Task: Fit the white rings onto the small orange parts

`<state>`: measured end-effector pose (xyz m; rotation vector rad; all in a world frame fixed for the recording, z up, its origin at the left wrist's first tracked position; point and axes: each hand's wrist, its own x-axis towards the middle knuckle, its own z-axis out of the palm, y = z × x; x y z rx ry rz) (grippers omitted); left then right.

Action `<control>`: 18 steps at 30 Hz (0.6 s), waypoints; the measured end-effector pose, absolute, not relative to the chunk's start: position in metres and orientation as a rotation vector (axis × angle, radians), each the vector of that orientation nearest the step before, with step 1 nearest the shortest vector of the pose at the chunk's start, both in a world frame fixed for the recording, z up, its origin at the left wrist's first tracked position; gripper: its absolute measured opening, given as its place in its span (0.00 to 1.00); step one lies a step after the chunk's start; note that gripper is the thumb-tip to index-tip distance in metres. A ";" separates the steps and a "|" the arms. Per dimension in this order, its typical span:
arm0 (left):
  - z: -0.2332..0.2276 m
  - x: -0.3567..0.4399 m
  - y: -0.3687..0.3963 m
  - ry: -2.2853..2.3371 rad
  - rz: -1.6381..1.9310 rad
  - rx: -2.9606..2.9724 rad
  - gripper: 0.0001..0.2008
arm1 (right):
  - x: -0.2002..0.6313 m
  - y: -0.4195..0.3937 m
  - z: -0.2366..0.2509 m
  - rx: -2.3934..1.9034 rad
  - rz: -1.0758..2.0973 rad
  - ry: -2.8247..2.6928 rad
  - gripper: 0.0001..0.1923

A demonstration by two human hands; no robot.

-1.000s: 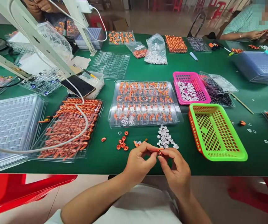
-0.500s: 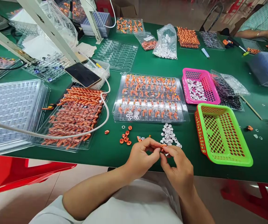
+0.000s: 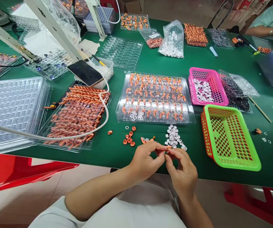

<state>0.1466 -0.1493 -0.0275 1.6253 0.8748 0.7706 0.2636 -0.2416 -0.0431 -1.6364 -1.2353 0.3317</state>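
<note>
My left hand [image 3: 149, 160] pinches a small orange plastic part [image 3: 168, 148] between thumb and fingers, just above the table's front edge. From the other side my right hand [image 3: 184, 169] closes on the same part, its fingertips hiding most of it. Behind the fingers lie a pile of small white discs [image 3: 173, 136] and another orange piece [image 3: 147, 140] with a metallic bit beside it. Several orange round caps [image 3: 128, 138] sit left of these. Farther back, a clear tray [image 3: 154, 98] holds rows of curved orange parts and white rings.
To the right stand a green basket [image 3: 233, 137] nested in a red one, and a pink basket [image 3: 207, 69] with white pieces. Left are a tray of orange parts [image 3: 79, 117], a white cable [image 3: 106, 110], a phone [image 3: 85, 73] and stacked clear trays [image 3: 12, 110]. A co-worker's arm [image 3: 260, 30] shows far right.
The view has shifted slightly. Both hands stay together at the orange part, with the right fingers a little changed in position. The co-worker's hand has moved toward the right edge.
</note>
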 end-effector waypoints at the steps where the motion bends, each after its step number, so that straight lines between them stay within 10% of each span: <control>1: -0.028 0.146 -0.149 0.866 0.781 1.638 0.08 | 0.263 -0.241 -0.044 -1.632 0.321 -1.244 0.12; 18: -0.032 0.141 -0.150 0.687 0.868 1.730 0.09 | 0.263 -0.246 -0.047 -1.618 0.335 -1.186 0.12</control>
